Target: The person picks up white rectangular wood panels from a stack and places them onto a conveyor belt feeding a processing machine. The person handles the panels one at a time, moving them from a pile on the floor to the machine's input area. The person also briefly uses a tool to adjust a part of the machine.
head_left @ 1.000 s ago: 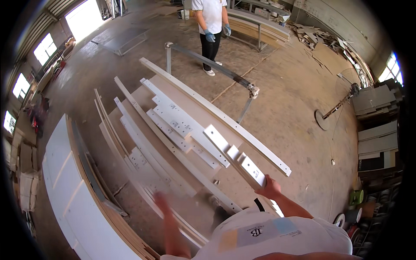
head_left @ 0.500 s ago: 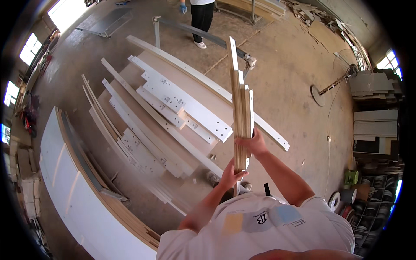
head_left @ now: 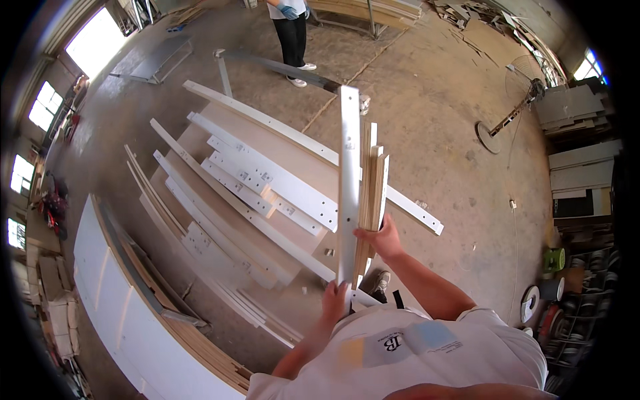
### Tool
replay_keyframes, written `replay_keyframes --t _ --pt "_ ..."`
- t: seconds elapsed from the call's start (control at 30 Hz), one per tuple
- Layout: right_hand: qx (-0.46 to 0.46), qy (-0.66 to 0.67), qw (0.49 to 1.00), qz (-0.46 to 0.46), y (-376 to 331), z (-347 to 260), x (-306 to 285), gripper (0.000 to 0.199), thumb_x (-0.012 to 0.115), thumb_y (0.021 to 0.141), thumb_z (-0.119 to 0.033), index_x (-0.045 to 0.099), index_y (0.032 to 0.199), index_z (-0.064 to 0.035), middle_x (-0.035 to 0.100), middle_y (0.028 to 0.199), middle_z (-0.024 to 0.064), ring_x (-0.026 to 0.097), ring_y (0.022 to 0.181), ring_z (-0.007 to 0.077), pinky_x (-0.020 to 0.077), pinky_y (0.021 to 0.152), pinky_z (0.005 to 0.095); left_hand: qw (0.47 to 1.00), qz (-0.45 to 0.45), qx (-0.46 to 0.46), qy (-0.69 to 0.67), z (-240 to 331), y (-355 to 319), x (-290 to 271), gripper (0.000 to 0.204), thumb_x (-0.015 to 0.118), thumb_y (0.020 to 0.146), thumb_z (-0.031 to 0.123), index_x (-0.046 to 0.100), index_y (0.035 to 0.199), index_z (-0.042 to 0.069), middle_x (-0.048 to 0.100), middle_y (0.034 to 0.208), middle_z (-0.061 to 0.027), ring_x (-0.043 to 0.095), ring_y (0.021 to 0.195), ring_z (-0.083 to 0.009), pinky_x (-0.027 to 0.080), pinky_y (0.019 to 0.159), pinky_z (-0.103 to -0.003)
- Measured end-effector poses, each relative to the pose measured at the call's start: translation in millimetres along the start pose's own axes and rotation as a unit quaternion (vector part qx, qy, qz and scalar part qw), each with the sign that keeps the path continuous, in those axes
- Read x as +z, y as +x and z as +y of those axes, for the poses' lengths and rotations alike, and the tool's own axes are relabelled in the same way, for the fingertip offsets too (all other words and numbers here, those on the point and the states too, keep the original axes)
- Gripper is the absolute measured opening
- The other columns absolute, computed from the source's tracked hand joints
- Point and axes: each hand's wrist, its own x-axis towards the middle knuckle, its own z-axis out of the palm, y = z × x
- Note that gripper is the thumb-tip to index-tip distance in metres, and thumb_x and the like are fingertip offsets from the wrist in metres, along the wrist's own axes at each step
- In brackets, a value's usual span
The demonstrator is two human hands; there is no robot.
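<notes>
White panel [head_left: 348,180] plus about three wood-edged boards [head_left: 372,187], bundled upright. Left hand [head_left: 335,300] grips the bundle's base; right hand [head_left: 381,237] clasps its side. More white panels [head_left: 267,180] lie on the floor.

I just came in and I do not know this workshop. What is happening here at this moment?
A person holds a bundle of long boards, white and bare wood, lifted on end. The right hand grips it at mid-height and the left hand holds it near the bottom. More white boards lie side by side on the concrete floor, and large white panels lie on the person's left. A second person with blue gloves stands farther back.
</notes>
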Motion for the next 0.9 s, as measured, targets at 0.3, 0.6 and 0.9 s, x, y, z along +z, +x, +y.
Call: replay_keyframes --t 0.3,0.6,0.9 --pt "-0.040 -0.140 0.989 0.033 -10 -10 -49 0.068 0.091 0.067 -0.027 0.055 0.120 -0.0025 0.067 0.108 0.0122 0.066 0.098 0.0181 0.0542 0.084 0.0352 0.973 0.210 0.019 -0.091 -5 9 10 0.032 0.069 0.092 0.027 0.067 0.104 -0.003 0.069 0.087 -0.0143 0.065 0.078 -0.0232 0.051 0.072 -0.040" --pt "0.033 -0.160 0.980 0.118 -63 85 -170 0.064 0.088 0.067 -0.018 0.055 0.120 -0.0031 0.068 0.105 0.0108 0.066 0.094 0.0201 0.0548 0.082 0.0382 0.946 0.317 0.062 0.003 1 90 28 0.068 0.085 0.073 0.043 0.058 0.116 -0.003 0.068 0.104 -0.0227 0.067 0.097 -0.0393 0.052 0.084 -0.048" --pt "0.116 -0.134 0.964 0.200 -105 113 -227 0.069 0.088 0.067 -0.012 0.054 0.126 -0.0038 0.065 0.109 0.0091 0.064 0.097 0.0210 0.0530 0.086 0.0367 0.923 0.378 -0.060 -0.043 72 219 70 0.089 0.082 0.073 0.044 0.044 0.139 -0.003 0.060 0.132 -0.0222 0.060 0.118 -0.0401 0.050 0.098 -0.048"
